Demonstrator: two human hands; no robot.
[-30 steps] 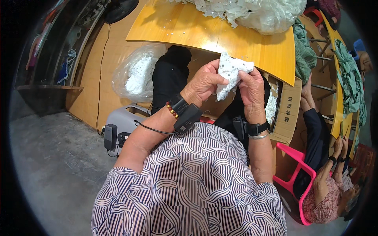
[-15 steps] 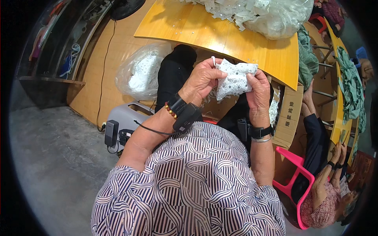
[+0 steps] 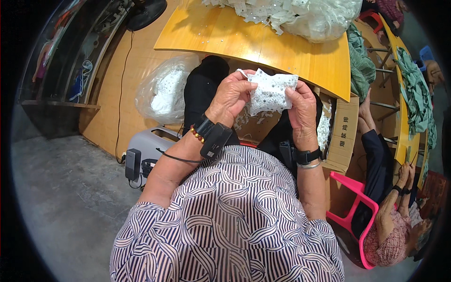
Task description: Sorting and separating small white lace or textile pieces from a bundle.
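Observation:
A small white pouch (image 3: 270,95) with dark dots is stretched between my two hands above my lap. My left hand (image 3: 236,93) pinches its left upper edge between thumb and fingers, with a short white string end by the fingertips. On the opposite edge my right hand (image 3: 301,104) has its thumb on the face and its fingers behind. The pouch looks lightly filled; its back is hidden from me. Under it, white scraps lie in a cardboard box (image 3: 344,135) between my knees.
A yellow table (image 3: 197,28) stands in front, bearing a clear bag (image 3: 324,21) and a heap of white dotted pieces. Another clear bag (image 3: 167,89) sits on the floor at left. At right are a pink chair (image 3: 354,207), a seated person (image 3: 387,235) and green cloth (image 3: 416,94).
Both hands have shifted slightly left in view along with the pouch, which now lies flatter and more level. The grip on it stays the same.

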